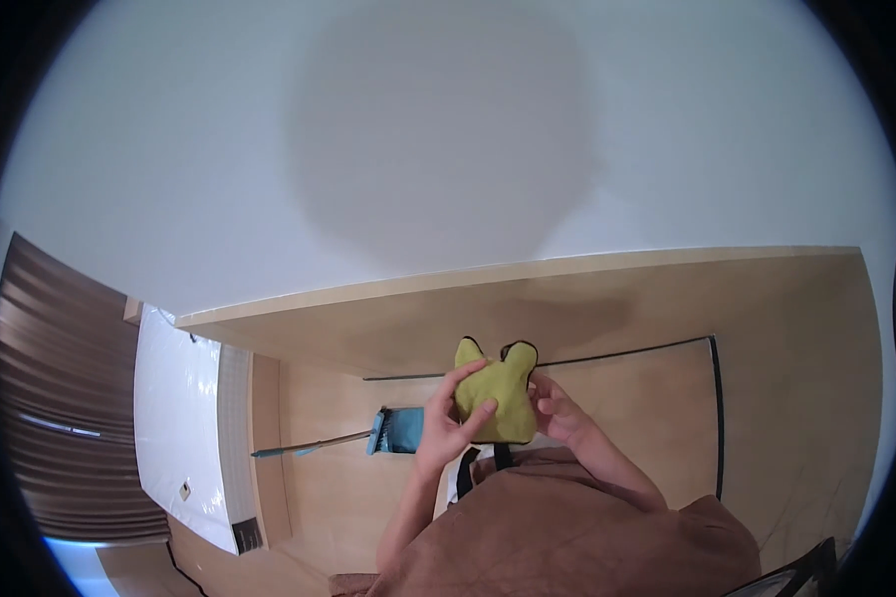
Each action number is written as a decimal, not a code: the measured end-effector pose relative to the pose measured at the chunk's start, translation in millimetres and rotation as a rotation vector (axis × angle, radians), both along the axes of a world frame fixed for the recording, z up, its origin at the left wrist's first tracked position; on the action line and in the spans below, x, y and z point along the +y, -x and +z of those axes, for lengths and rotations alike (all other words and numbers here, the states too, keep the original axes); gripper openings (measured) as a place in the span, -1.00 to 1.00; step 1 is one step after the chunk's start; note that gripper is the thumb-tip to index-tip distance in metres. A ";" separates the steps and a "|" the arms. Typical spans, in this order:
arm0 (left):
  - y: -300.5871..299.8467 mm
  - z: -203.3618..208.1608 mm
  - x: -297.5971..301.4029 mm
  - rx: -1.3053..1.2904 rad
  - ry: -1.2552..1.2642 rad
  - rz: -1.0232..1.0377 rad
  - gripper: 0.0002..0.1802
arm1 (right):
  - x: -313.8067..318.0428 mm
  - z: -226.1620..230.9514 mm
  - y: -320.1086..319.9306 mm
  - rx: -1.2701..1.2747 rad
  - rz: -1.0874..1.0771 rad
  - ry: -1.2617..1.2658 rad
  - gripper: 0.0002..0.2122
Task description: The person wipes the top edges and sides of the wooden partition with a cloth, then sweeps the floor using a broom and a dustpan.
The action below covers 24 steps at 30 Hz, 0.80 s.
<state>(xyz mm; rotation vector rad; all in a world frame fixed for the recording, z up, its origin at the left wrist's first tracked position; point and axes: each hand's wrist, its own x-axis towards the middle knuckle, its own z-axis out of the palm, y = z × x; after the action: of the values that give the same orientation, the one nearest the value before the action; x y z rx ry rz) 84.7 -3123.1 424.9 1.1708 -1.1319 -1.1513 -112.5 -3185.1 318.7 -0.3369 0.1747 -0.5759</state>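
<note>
A soft yellow-green cloth item (500, 403) with dark edging and two rounded lobes at its top is held up in front of my body. Its exact kind does not show. My left hand (451, 423) grips its left side, thumb across the front and fingers along the upper edge. On the opposite side, my right hand (558, 406) is closed against the cloth's edge with its fingers bent, and the fingertips are partly hidden. Brown clothing covers my body just below both hands.
A blue dustpan (401, 430) and a long-handled broom (319, 444) lie on the wooden floor to the left. Beyond them is a plastic-wrapped mattress (184, 418), beside a brown curtain (70, 398). Black strips (717, 418) mark the floor. A white wall (687, 129) rises ahead.
</note>
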 end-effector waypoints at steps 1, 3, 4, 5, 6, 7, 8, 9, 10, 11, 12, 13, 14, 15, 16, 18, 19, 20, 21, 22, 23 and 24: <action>4.3 -2.7 -1.8 0.006 -0.002 -0.019 -0.46 | -1.1 1.8 5.7 0.006 -0.019 -0.002 -0.19; 7.5 -7.1 -8.8 -0.006 0.004 0.022 -0.45 | -8.5 28.8 -1.8 0.315 -0.335 0.236 -0.19; 8.4 -14.1 -11.3 -0.042 0.024 0.046 -0.46 | -12.1 47.7 -6.8 0.370 -0.552 0.204 -0.19; 7.5 -15.5 -13.6 -0.045 0.023 0.034 -0.46 | -16.2 60.9 -4.8 0.368 -0.563 0.200 -0.19; 10.0 -16.4 -13.3 -0.105 0.007 0.087 -0.47 | -17.6 71.8 1.2 0.479 -0.590 0.307 -0.18; 12.1 -17.7 -12.7 -0.165 -0.009 0.143 -0.48 | -17.5 75.7 5.4 0.590 -0.612 0.415 -0.17; 16.4 -22.8 -11.6 -0.165 -0.011 0.136 -0.48 | -15.1 73.3 10.1 0.645 -0.632 0.468 -0.30; 20.7 -27.1 -14.0 -0.209 0.027 0.176 -0.48 | -15.8 65.1 16.5 0.647 -0.641 0.467 -0.30; 23.3 -29.9 -16.1 -0.253 0.066 0.217 -0.49 | -16.7 50.1 23.0 0.763 -0.615 0.702 -0.40; 23.8 -31.4 -15.5 -0.254 0.064 0.215 -0.49 | -17.1 54.5 22.0 0.872 -0.574 0.936 -0.50; 24.1 -32.4 -14.9 -0.306 0.028 0.300 -0.51 | -15.0 60.9 22.9 0.872 -0.574 0.933 -0.50; 24.2 -33.8 -14.3 -0.358 -0.008 0.385 -0.53 | -10.7 70.1 25.3 0.991 -0.557 0.999 -0.55; 20.1 -37.1 -15.0 -0.364 -0.002 0.381 -0.53 | -10.0 81.0 22.1 1.108 -0.546 1.065 -0.61; 15.5 -42.5 -15.1 -0.462 0.008 0.392 -0.57 | -9.8 80.1 21.2 1.105 -0.556 1.064 -0.61; 11.6 -45.1 -14.6 -0.561 0.018 0.402 -0.61 | -8.4 78.0 22.4 1.298 -0.448 1.120 -0.57; 13.4 -48.7 -14.7 -0.632 0.060 0.407 -0.64 | -12.4 71.4 23.5 1.493 -0.345 1.169 -0.54; 14.3 -50.5 -15.2 -0.699 0.094 0.415 -0.68 | -16.3 67.3 22.9 1.463 -0.566 1.277 -0.58; 15.7 -47.5 -15.6 -0.800 0.127 0.433 -0.73 | -18.9 69.9 21.9 1.419 -0.784 1.381 -0.62; 16.0 -43.9 -19.0 -0.799 0.133 0.433 -0.73 | -25.4 73.3 21.4 1.419 -0.789 1.383 -0.62; 15.6 -39.7 -25.3 -0.769 0.203 0.485 -0.73 | -36.6 77.4 20.7 1.216 -0.817 1.339 -0.67; 15.3 -33.0 -34.6 -0.735 0.270 0.538 -0.74 | -45.5 83.1 18.7 1.016 -0.833 1.290 -0.71; 7.4 -22.8 -45.4 -0.679 0.348 0.509 -0.75 | -46.2 90.8 14.5 1.024 -0.772 1.174 -0.75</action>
<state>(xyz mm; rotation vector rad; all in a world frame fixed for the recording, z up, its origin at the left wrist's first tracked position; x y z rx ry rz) 77.3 -3168.4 402.2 1.4959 -1.3487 -0.1425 -127.0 -3231.4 409.6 -1.7554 0.9904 -1.1984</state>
